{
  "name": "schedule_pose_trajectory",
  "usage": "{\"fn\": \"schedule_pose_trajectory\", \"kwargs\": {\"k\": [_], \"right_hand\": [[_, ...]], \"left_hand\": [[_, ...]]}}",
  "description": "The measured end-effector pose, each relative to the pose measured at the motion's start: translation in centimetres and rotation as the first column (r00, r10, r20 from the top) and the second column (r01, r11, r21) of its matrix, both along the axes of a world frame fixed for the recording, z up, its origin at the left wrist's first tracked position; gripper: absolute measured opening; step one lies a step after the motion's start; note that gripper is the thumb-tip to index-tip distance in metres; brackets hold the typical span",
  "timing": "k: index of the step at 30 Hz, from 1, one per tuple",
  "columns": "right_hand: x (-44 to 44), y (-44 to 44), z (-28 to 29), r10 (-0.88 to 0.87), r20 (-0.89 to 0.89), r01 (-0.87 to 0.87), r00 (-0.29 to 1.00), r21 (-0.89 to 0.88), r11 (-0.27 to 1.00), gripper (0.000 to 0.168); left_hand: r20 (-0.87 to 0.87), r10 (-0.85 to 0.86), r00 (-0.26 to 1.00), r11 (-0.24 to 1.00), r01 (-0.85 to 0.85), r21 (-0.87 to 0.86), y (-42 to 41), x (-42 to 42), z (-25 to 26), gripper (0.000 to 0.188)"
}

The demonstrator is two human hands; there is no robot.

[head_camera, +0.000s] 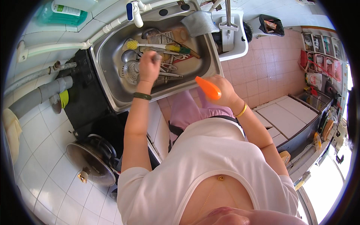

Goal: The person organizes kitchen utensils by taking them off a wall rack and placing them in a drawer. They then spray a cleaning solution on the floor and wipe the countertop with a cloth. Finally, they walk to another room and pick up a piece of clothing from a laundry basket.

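My left hand (149, 67) is closed around a small grey piece (156, 58), possibly a handle end, above the stainless steel sink (115, 105). Under it lies a pile of utensils: a perforated skimmer (131, 73), a steel ladle (128, 56), a brush with yellow bristles (132, 44) and a box or flat grater (158, 39). Out past the sink's near right rim, my right hand (225, 91) grips an orange tapered handle (208, 88). The far part of that orange thing is hidden by the hand.
A white tap (137, 17) overhangs the sink's back edge. Silvery folded sheet (199, 24) drapes over its right corner, beside a white mop bucket (241, 33). To the left, a lidded pan (91, 163) stands by the black surface (81, 98). A lined bin (271, 25) sits farther right.
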State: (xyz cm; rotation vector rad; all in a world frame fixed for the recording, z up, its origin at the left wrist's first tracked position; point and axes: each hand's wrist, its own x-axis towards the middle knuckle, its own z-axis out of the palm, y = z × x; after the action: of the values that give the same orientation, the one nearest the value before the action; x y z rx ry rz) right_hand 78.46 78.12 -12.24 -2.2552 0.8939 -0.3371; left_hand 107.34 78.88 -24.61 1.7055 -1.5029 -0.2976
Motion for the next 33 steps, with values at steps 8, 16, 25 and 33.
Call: {"fn": "schedule_pose_trajectory", "kwargs": {"k": [8, 16, 25, 33], "right_hand": [[0.5, -0.9, -0.4, 0.052, 0.028, -0.053, 0.998, 0.027, 0.998, 0.025], [5.9, -1.1, 3.5, 0.174, 0.354, -0.172, 0.919, -0.037, 0.984, 0.034], [12.1, -1.0, 4.0, 0.163, 0.240, -0.169, 0.957, 0.003, 0.986, 0.013], [12.7, -0.9, 2.9, 0.154, 0.098, -0.158, 0.983, 0.041, 0.986, 0.008]], "left_hand": [[-0.893, -0.054, 0.447, 0.974, -0.174, -0.146, 0.9, 10.0, 3.9, 0.021], [-0.915, -0.401, 0.049, 0.916, 0.027, -0.401, 2.2, 14.9, 4.8, 0.044], [-0.927, -0.370, 0.064, 0.927, -0.048, -0.373, 3.0, 14.7, 4.3, 0.045], [-0.932, -0.353, 0.078, 0.932, -0.054, -0.357, 3.1, 14.3, 4.4, 0.045]]}}
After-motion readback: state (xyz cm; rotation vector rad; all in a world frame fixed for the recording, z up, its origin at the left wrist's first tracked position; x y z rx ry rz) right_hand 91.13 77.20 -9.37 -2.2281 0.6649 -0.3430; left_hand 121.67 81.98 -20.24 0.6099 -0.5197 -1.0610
